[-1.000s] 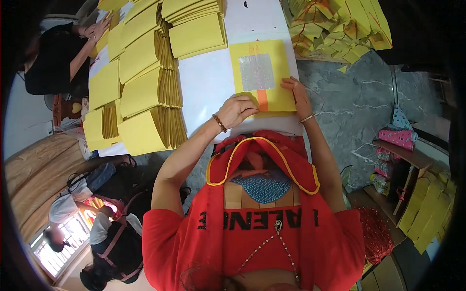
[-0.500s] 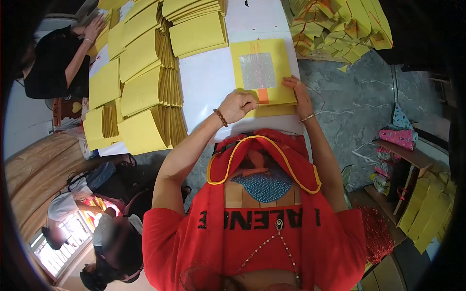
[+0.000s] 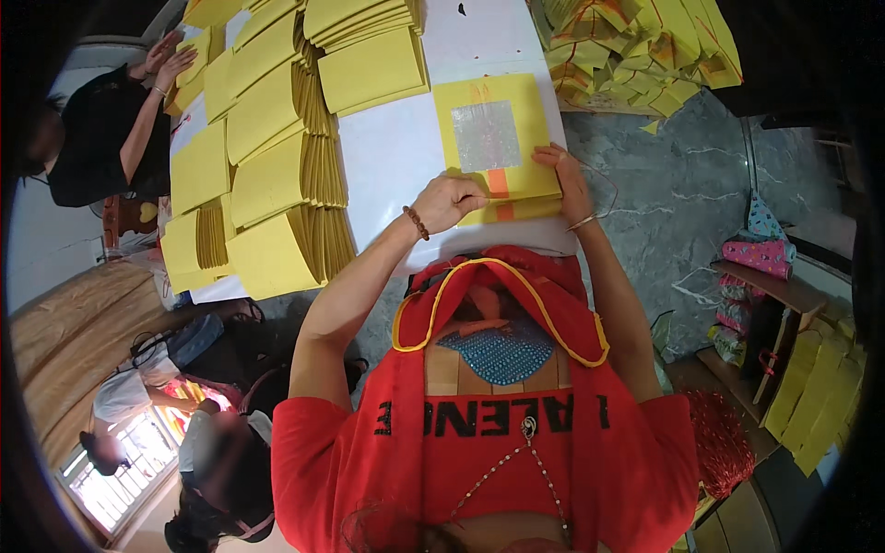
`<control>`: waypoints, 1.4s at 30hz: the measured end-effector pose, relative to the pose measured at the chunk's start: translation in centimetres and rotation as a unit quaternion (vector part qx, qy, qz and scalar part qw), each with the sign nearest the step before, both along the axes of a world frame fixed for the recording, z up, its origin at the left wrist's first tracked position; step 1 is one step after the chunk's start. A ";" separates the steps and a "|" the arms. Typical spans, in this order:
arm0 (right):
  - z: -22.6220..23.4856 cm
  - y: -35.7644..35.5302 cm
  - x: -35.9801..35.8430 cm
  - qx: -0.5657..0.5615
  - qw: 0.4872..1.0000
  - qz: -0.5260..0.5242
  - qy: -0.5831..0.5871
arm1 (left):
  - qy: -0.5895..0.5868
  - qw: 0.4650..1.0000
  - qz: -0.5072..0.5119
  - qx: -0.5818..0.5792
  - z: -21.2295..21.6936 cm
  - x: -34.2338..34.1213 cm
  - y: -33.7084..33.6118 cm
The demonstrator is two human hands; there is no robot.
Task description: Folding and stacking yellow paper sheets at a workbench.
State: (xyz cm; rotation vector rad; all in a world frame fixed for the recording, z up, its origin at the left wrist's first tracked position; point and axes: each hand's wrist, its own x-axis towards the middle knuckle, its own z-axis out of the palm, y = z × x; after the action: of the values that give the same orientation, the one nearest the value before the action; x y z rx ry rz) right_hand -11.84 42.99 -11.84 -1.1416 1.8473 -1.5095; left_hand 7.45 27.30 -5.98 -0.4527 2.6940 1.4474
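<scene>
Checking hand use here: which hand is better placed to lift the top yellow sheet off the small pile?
Probably the right hand: it rests open on the near right edge of the top yellow sheet. The left hand is curled at the pile's near left edge, pressing down by the orange strip.

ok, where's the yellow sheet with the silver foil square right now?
Head view, upper centre: the yellow paper sheet with the silver foil square lies on the white table, between the left hand and right hand, right of the stacked yellow sheets.
</scene>
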 end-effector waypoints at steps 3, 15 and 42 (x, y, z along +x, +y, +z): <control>0.2 0.0 0.0 0.007 1.000 0.001 0.006 | -0.006 1.000 -0.005 0.009 0.4 -0.2 0.0; -0.3 0.4 -0.3 -0.010 0.992 0.039 0.123 | -0.025 0.983 0.115 0.138 -0.2 0.0 -0.4; 3.3 0.7 -1.0 0.035 0.952 0.059 0.297 | 0.170 0.939 0.036 -0.298 -0.4 1.9 -1.4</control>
State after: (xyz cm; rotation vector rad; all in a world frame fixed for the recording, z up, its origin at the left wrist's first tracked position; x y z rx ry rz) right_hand -12.81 43.65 -8.53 -1.7767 2.1309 -1.0884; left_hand 9.33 25.93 -6.42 -0.3461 3.4185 0.7342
